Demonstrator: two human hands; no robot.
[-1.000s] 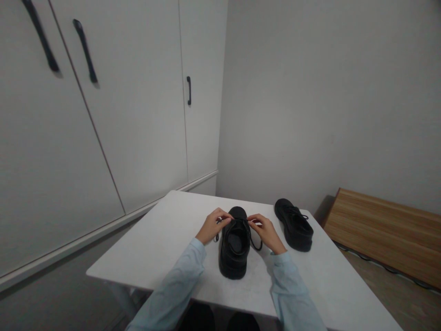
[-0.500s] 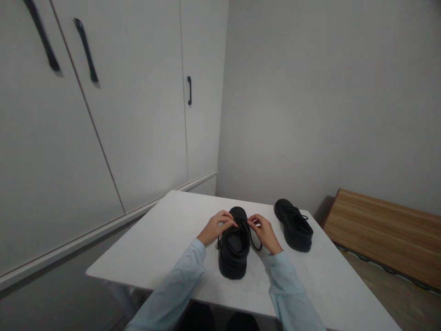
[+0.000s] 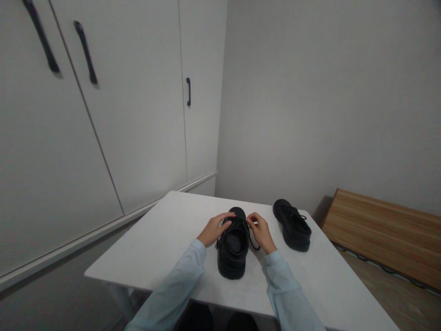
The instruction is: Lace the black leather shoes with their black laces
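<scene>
A black lace-up shoe (image 3: 232, 262) stands on the white table (image 3: 155, 248), its toe pointing away from me. My left hand (image 3: 215, 229) rests on the left side of the shoe near the toe, fingers apart across the lacing. On the other side, my right hand (image 3: 260, 231) pinches a black shoelace close to the upper eyelets. A loop of lace (image 3: 254, 244) hangs beside the shoe under that hand. The second black shoe (image 3: 296, 232) stands to the right, touched by neither hand.
White cabinets (image 3: 138, 115) with dark handles line the left side. A grey wall (image 3: 310, 101) rises behind the table. At the right, a wood-grain board (image 3: 382, 234) lies beyond the table edge, with a cable along its lower side.
The left fingers have spread and moved forward over the toe end of the lacing. My right hand has shifted slightly left, closer to the shoe, and the hanging lace loop is narrower.
</scene>
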